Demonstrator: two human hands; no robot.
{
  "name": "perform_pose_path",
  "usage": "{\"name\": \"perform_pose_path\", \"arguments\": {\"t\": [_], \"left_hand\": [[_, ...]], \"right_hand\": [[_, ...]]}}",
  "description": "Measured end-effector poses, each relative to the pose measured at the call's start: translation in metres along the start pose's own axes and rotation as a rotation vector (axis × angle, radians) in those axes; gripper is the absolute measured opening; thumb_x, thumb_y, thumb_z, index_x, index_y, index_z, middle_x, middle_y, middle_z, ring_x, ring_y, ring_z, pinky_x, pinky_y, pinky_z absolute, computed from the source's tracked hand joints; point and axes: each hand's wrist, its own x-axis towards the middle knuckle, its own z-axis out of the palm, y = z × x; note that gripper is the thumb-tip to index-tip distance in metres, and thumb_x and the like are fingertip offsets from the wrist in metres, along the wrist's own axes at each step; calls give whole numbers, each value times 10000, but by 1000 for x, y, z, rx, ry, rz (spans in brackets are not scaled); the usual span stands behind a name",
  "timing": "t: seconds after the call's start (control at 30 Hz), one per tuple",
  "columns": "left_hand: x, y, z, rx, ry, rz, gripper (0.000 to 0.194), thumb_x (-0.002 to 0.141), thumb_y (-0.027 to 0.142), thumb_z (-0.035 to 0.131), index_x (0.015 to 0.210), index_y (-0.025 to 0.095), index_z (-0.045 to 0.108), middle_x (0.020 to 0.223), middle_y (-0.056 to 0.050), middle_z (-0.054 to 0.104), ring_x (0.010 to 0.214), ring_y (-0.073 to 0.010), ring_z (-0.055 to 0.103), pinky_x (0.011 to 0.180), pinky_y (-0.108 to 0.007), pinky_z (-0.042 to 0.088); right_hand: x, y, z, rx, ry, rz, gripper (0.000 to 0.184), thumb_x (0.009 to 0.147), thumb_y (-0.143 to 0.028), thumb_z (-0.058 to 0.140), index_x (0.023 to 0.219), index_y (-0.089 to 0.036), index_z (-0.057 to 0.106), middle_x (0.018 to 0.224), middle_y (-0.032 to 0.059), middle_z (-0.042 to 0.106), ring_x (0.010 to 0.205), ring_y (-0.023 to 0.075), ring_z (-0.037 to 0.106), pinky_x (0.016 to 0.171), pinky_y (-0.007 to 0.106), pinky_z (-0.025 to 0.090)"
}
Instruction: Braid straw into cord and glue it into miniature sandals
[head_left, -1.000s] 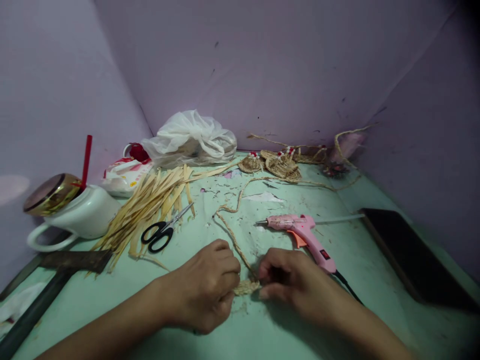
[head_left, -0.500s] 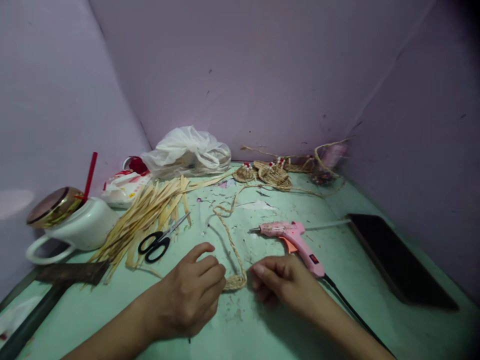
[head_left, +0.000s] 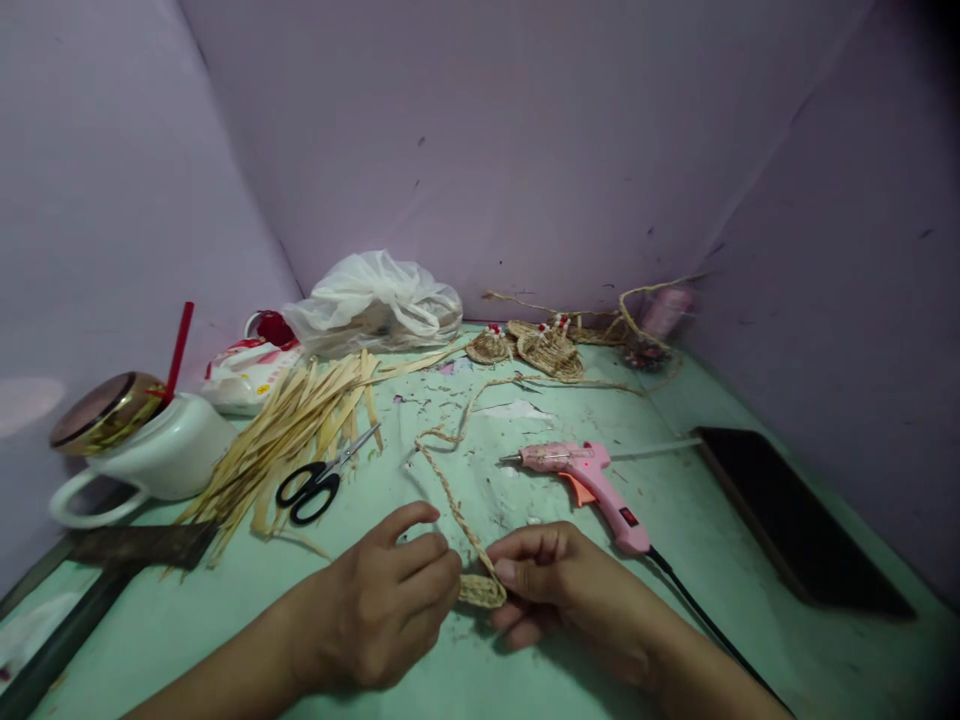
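Observation:
Between my hands is a small flat coil of braided straw cord, held just above the pale green table. My left hand closes on the coil's left end, its index finger bent and raised. The fingertips of my right hand pinch the coil's right end, where the cord turns back. From there a loose straw braid runs up and away across the table toward the back right. A pink glue gun lies beyond my right hand, and black-handled scissors lie beyond my left.
Straw strips, a hammer and a white mug with a gold-rimmed lid are on the left. A plastic bag and finished woven pieces sit along the back wall. A dark tablet lies at right.
My right hand has moved left and now grips the coil's right end, which it was apart from before. The coil has shifted slightly right and nearer; the trailing braid has moved with it.

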Motion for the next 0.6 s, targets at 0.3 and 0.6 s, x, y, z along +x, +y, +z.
{"name": "perform_pose_path", "arguments": {"t": [0.3,0.6], "left_hand": [[-5,-2,5,20,108,44,149,783,71,480,844,92,614,817,-39,659,769,-150,538,1007,-436,267],[5,9,-4,-151,581,-521,251,706,18,553,920,135,608,886,-75,596,829,-170,560,761,-320,449]], "right_hand": [[-3,0,-2,79,-282,140,231,656,-274,708,719,-55,668,697,86,666,529,116,642,479,194,519],[0,2,-1,370,-246,-80,216,649,-190,740,802,-48,681,733,86,679,569,96,639,548,185,538]]}}
